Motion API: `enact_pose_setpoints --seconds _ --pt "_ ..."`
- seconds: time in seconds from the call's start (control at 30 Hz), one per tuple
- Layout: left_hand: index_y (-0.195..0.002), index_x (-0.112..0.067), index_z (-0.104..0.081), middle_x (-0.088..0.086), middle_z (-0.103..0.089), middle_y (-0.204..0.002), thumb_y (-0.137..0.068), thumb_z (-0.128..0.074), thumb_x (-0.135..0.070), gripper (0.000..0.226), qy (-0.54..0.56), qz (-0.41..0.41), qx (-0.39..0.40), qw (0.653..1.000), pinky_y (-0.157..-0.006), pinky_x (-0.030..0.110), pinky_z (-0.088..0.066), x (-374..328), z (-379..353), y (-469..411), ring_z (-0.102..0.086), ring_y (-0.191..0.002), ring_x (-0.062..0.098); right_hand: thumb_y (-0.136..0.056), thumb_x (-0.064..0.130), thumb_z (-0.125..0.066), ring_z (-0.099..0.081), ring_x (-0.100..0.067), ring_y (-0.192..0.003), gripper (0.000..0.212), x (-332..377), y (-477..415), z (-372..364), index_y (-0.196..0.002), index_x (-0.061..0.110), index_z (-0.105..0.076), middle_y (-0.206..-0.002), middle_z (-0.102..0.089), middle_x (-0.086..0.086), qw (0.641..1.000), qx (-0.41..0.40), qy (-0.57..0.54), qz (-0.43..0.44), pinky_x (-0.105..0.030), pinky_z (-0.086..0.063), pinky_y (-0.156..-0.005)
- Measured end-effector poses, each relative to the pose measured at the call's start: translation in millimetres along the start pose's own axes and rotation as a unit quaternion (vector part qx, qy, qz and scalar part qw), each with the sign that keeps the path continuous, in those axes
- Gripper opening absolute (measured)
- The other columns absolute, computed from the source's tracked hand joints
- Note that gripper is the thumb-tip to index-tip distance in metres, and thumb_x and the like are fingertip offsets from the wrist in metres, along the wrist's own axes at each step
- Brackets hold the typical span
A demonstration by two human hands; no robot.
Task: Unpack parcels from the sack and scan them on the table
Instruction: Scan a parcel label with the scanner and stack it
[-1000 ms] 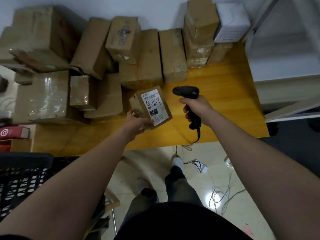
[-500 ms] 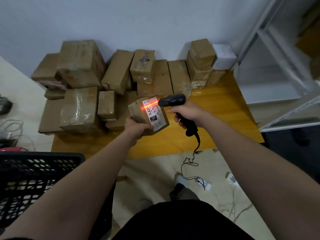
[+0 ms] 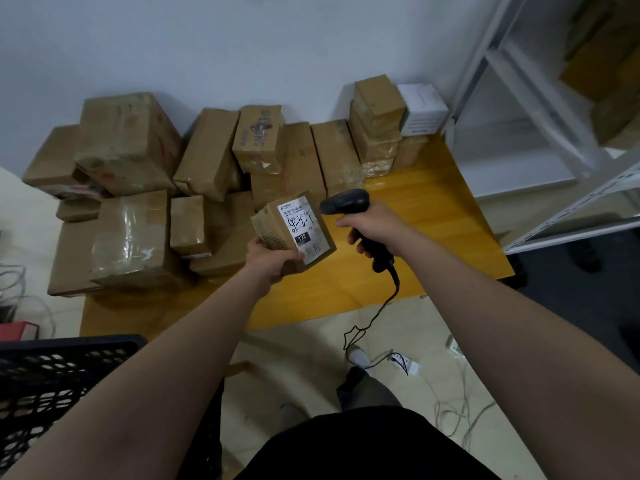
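Cardboard parcel (image 3: 294,232), white label, in left hand (image 3: 268,259); right hand (image 3: 374,226) grips black scanner (image 3: 346,202)

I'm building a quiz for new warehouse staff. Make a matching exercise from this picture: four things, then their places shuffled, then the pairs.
Things:
1 labelled parcel
2 scanner
3 white box
4 black crate

Places:
A far right corner of the table
B in the right hand
C off the table, lower left
D in the left hand

Pairs: 1-D, 2-B, 3-A, 4-C
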State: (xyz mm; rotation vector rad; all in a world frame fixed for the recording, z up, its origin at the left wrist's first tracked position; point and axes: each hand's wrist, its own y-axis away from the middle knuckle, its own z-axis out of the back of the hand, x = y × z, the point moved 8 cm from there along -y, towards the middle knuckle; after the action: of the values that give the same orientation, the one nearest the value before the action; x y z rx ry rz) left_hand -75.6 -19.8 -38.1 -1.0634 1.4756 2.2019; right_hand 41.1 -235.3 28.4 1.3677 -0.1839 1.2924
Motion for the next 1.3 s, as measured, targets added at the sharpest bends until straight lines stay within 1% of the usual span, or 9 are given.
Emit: enact_pose_setpoints --seconds 0.17,0.33,0.4,0.5,0.7,0.97,1.03,1.13,1.3 --pt "-0.140 -0.015 -0.038 0.004 -0.063 -0.119 -0.071 -0.092 -0.013 0.088 -0.017 0.047 0.059 0.997 -0.088 0.049 -0.057 0 -50 -23 -0.065 -0.098 0.021 -0.090 0.025 -0.068 -0.062 -0.021 -0.048 0.017 -52 -39 71 -0.098 0.010 -0.069 -0.077 -0.075 -0.009 0.987 -0.090 0.123 -0.051 -0.027 -0.047 -0.044" --pt "-0.132 -0.022 -0.044 -0.004 -0.064 -0.106 -0.072 -0.092 -0.013 0.078 -0.031 0.087 0.071 0.993 -0.084 0.046 -0.056 -1 -112 -54 -0.064 -0.090 0.014 -0.095 0.021 -0.060 -0.060 -0.028 -0.085 0.041 -125 -96 141 -0.133 0.009 -0.051 -0.105 -0.063 -0.010 0.956 -0.157 0.221 -0.109 -0.038 -0.045 -0.065" --pt "-0.139 -0.021 -0.041 -0.006 -0.063 -0.105 -0.072 -0.092 -0.011 0.085 -0.031 0.103 0.063 0.992 -0.078 0.044 -0.055 2 -133 -65 -0.065 -0.089 0.015 -0.095 0.019 -0.058 -0.057 -0.030 -0.088 0.053 -157 -120 155 -0.143 0.009 -0.040 -0.120 -0.058 -0.015 0.960 -0.161 0.185 -0.136 -0.037 -0.043 -0.067" --pt "-0.143 -0.019 -0.037 -0.007 -0.062 -0.106 -0.072 -0.092 -0.011 0.090 -0.042 0.117 0.053 0.991 -0.069 0.038 -0.052 5 -164 -80 -0.064 -0.088 0.014 -0.095 0.015 -0.057 -0.056 -0.025 -0.072 0.049 -199 -150 163 -0.142 0.007 -0.044 -0.100 -0.059 -0.013 0.962 -0.138 0.106 -0.209 -0.034 -0.041 -0.056" --pt "-0.155 -0.018 -0.026 -0.002 -0.058 -0.124 -0.075 -0.091 -0.012 0.103 -0.063 0.129 0.067 0.987 -0.093 0.052 -0.056 15 -196 -97 -0.063 -0.094 0.015 -0.099 0.011 -0.055 -0.046 -0.023 -0.063 0.034 -236 -186 154 -0.133 0.006 -0.055 -0.076 -0.049 -0.008 0.958 -0.113 0.034 -0.260 -0.036 -0.038 -0.060" --pt "-0.158 -0.018 -0.024 0.003 -0.057 -0.141 -0.076 -0.090 -0.012 0.105 -0.060 0.138 0.056 0.987 -0.100 0.057 -0.053 21 -190 -90 -0.064 -0.113 0.026 -0.099 0.003 -0.053 -0.048 -0.022 -0.073 0.055 -245 -188 145 -0.150 0.007 -0.034 -0.115 -0.051 -0.015 0.957 -0.146 0.031 -0.250 -0.038 -0.040 -0.055" --pt "-0.157 -0.017 -0.027 0.006 -0.058 -0.141 -0.076 -0.090 -0.013 0.102 -0.059 0.139 0.055 0.987 -0.100 0.057 -0.054 24 -184 -82 -0.064 -0.116 0.028 -0.096 0.005 -0.057 -0.055 -0.033 -0.108 0.059 -237 -177 145 -0.150 0.007 -0.030 -0.137 -0.048 -0.017 0.948 -0.164 0.055 -0.266 -0.047 -0.051 -0.083" --pt "-0.153 -0.015 -0.036 0.006 -0.064 -0.134 -0.077 -0.090 -0.017 0.093 -0.065 0.140 0.054 0.986 -0.099 0.056 -0.055 30 -175 -67 -0.066 -0.114 0.026 -0.092 0.017 -0.064 -0.031 -0.039 -0.138 0.064 -217 -151 148 -0.146 0.015 -0.029 -0.152 -0.030 -0.013 0.932 -0.218 0.118 -0.264 -0.048 -0.036 -0.109" --pt "-0.142 -0.015 -0.052 0.004 -0.070 -0.126 -0.078 -0.088 -0.021 0.074 -0.064 0.124 0.093 0.986 -0.097 0.054 -0.057 39 -150 -24 -0.067 -0.113 0.023 -0.098 0.024 -0.055 -0.066 -0.024 -0.095 0.036 -175 -110 109 -0.134 0.020 -0.058 -0.110 -0.067 -0.001 0.985 -0.129 0.047 -0.109 -0.037 -0.056 -0.076"
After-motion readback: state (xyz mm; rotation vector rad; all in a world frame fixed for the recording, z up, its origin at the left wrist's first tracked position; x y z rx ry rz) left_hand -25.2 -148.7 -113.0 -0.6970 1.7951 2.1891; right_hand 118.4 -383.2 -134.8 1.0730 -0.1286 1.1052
